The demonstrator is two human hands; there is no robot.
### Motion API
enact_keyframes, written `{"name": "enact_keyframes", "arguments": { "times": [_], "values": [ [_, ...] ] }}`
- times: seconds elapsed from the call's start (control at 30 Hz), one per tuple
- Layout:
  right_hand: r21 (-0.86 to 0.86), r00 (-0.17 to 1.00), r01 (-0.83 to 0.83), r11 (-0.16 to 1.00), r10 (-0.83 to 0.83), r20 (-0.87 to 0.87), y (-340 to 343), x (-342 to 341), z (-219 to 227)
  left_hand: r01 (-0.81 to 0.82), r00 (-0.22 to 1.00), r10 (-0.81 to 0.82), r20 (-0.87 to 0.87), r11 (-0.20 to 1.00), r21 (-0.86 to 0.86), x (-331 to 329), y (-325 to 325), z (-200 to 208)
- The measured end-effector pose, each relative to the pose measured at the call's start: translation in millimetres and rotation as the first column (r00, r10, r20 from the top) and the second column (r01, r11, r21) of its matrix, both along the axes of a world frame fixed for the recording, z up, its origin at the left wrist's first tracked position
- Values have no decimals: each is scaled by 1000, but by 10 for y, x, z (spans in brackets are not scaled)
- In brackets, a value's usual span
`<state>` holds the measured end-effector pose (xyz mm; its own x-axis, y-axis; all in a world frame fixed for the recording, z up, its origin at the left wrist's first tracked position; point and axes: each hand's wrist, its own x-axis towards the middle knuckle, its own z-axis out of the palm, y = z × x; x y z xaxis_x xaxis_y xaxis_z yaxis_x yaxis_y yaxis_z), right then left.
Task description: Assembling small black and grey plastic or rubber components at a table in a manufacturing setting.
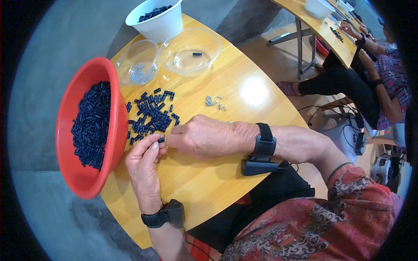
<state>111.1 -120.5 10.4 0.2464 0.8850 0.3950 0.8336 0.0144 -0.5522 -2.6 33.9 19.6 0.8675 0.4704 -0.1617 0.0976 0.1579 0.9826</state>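
Note:
Between the thumb and fingers of my left hand (146,156) is a small black plastic piece (161,140), held just above the wooden table (191,182). My right hand (202,137) is closed close beside it, back of the hand turned up; its fingertips are hidden, so what they pinch cannot be seen. Beyond both hands lies a loose pile of similar black pieces (152,111). Farther right on the wood is a small cluster of tiny silvery metal parts (210,102), too small to name exactly.
A red basin (116,117) full of black pieces stands at the left. At the back are a white tub (163,28) with black pieces, a clear bowl (123,54) with metal parts, and a wider clear bowl (213,43) holding a black piece. Another person sits at a table (305,11), upper right.

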Motion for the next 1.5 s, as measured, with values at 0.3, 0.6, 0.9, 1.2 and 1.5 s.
{"name": "enact_keyframes", "arguments": {
  "times": [0.3, 0.6, 0.9, 1.2, 1.5],
  "values": [
    [-67, 956, 184, 981, -162, 245, -286, 562, 368, -52, 998, 52, 28, 998, -18, -10, 34, -25],
    [-382, 926, 368, 848, -297, 233, -626, 942, 417, -69, 997, 69, 25, 997, -19, -8, 4, -6],
    [-458, 929, 355, 815, -253, 271, -510, 828, 369, -28, 1000, 27, 6, 999, 27, -8, -37, 11],
    [-483, 909, 379, 789, -221, 353, -501, 841, 324, 44, 999, -44, -7, 999, 23, -12, -77, -1],
    [-461, 835, 473, 751, -216, 506, -430, 735, 261, 67, 997, -67, -23, 998, -11, 1, -86, -27]
  ]
}}
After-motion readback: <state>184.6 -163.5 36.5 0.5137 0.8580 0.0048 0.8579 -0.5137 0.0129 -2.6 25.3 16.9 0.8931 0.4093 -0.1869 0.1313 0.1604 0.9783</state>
